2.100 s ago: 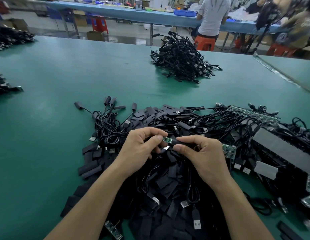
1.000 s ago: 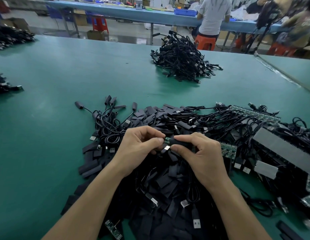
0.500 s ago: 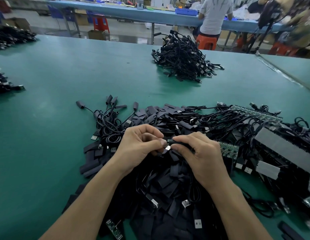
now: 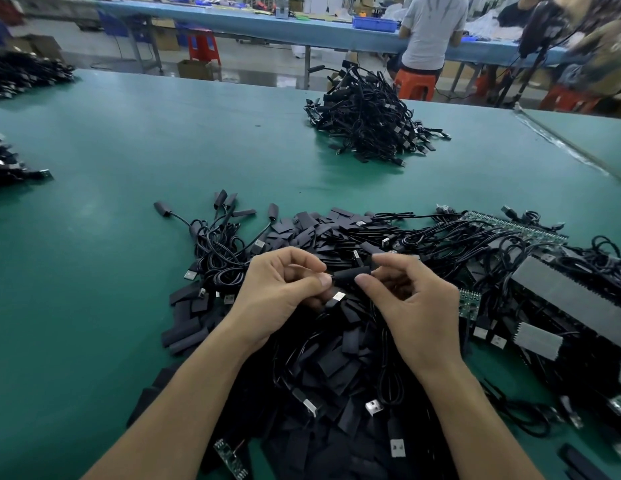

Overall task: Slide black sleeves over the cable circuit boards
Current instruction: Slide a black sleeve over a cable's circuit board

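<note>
- A green, matte table mat (image 4: 129, 150) carries a broad, tangled pile (image 4: 337, 362) of thin black cables, flat black sleeve pieces and silver USB plugs, directly below both hands.
- The black sleeve (image 4: 350, 273) is a short, dull, soft-looking tube held just above that pile, between the two hands.
- Its long axis runs left to right, and the right end is tilted slightly upward.
- The left hand (image 4: 285, 289) pinches the sleeve's left end between thumb and forefinger, with the other fingers curled.
- The right hand (image 4: 416, 306) pinches the right end between thumb and forefinger.
- The sleeve covers whatever is inside it, so no circuit board can be made out there.
- A silver USB plug (image 4: 338, 296) lies just beneath the sleeve; whether its cable leads into the sleeve is unclear.
- To the right are long green circuit board strips (image 4: 517, 225) and grey ribbed blocks (image 4: 572, 299), partly buried in cables and cut off by the frame edge.
- A separate heap of black cables (image 4: 368, 123) sits well apart, further back on the table.
</note>
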Motion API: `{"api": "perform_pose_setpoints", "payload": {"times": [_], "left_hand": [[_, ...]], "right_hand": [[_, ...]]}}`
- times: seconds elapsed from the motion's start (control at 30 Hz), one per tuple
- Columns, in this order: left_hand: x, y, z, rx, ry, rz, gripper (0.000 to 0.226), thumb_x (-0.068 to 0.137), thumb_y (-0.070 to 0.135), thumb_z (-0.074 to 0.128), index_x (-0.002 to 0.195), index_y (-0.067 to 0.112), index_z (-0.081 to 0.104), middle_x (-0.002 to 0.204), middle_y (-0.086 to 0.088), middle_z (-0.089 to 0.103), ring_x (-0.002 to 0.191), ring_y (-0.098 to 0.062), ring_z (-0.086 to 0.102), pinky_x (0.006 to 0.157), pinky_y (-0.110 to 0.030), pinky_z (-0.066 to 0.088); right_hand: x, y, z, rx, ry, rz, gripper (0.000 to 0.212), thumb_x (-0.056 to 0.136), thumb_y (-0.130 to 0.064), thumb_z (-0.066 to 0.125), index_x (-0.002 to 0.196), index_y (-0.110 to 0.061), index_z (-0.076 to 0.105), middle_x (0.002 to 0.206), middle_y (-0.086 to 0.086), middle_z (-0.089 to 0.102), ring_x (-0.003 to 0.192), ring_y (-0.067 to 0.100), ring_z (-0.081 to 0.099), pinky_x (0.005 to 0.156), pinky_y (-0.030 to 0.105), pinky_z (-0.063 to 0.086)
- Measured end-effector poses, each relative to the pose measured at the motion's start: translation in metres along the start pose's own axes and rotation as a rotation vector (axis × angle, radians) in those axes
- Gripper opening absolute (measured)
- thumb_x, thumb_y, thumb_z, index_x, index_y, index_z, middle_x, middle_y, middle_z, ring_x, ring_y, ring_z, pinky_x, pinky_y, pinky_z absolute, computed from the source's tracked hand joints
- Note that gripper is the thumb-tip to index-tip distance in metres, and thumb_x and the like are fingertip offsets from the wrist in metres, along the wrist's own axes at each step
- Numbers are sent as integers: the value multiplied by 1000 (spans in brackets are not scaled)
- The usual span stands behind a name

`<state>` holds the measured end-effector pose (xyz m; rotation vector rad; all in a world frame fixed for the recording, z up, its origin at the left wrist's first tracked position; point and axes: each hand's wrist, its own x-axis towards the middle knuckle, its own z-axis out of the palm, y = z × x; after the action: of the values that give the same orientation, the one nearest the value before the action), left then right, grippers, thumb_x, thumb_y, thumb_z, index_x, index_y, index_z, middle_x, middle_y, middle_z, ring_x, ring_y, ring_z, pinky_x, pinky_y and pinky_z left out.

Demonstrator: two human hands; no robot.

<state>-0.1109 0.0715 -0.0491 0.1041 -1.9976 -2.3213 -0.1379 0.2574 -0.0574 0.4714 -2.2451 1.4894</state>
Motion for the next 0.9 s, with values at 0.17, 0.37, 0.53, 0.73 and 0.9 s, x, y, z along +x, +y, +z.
{"api": "perform_pose_setpoints", "payload": {"times": [0.17,0.37,0.53,0.73,0.9], "left_hand": [[1,-2,1,-1,43,8,22,82,-4,77,76,17,71,75,-20,73,66,-23,73,59,-23,58],[2,-5,0,18,45,23,22,82,-3,77,76,17,71,74,-18,73,66,-22,73,59,-23,58],[4,-9,0,91,41,54,23,82,-2,77,76,20,73,73,-12,75,69,-22,74,61,-22,56],[3,-3,0,26,104,91,13,83,-4,75,86,6,68,71,-15,74,67,-25,75,58,-23,57],[15,20,-20,-4,459,207,13,87,0,74,90,9,64,75,-11,76,70,-24,76,58,-22,57]], "right_hand": [[0,-2,0,94,-17,98,21,78,-20,81,97,-29,77,88,-20,74,82,-2,70,75,11,51],[-1,-2,2,246,-95,160,30,80,-8,78,104,-27,74,92,-17,75,68,-6,64,68,8,48],[0,-1,3,180,-148,184,32,83,-12,77,113,-24,73,97,-7,75,77,-1,68,75,15,53],[0,-7,-3,-10,-93,127,24,85,-18,76,103,-34,75,89,-16,72,81,-2,66,74,11,49],[4,-12,-18,-768,-1,90,23,89,-25,65,111,-29,72,102,-8,68,104,19,54,87,34,32]]}}
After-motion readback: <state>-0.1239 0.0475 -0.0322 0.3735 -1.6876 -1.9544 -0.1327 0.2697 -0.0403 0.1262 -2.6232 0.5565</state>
